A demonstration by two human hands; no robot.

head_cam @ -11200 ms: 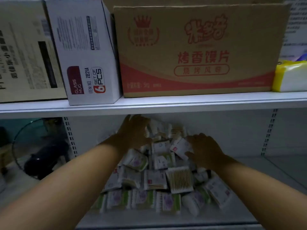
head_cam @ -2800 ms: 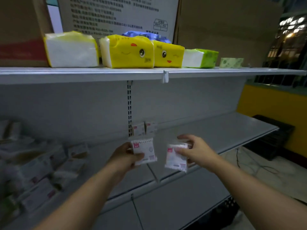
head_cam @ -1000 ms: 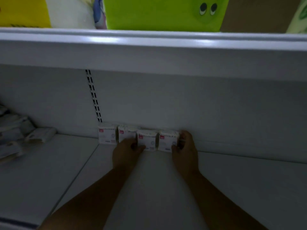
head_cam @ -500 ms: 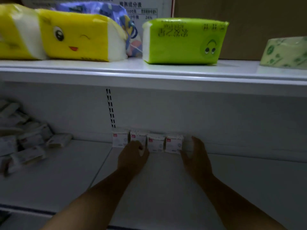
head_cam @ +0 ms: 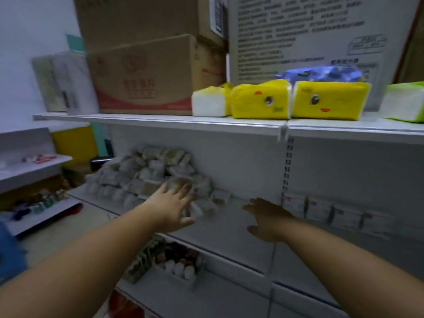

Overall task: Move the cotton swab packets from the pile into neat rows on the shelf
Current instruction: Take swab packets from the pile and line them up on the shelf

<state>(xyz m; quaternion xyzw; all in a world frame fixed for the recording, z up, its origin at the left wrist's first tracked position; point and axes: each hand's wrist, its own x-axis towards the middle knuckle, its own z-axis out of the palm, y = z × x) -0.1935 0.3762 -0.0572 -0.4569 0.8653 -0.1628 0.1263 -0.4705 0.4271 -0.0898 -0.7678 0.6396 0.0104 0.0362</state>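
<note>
A pile of cotton swab packets (head_cam: 149, 175) lies heaped on the left part of the white shelf (head_cam: 229, 230), against the back wall. A row of several white packets (head_cam: 335, 214) stands upright along the back wall at the right. My left hand (head_cam: 172, 207) stretches toward the pile's right edge with straight fingers and holds nothing. My right hand (head_cam: 266, 219) hovers over the bare shelf between pile and row, fingers spread, empty. The view is blurred.
On the upper shelf (head_cam: 160, 121) stand cardboard boxes (head_cam: 146, 74) and yellow tissue packs (head_cam: 296, 99). A lower shelf holds small bottles (head_cam: 179, 265). Another shelf unit (head_cam: 34, 171) stands at the left.
Both hands have left the row of upright packets and swung left toward the pile. My head has turned left, so the pile now sits mid-view and the row at the right.
</note>
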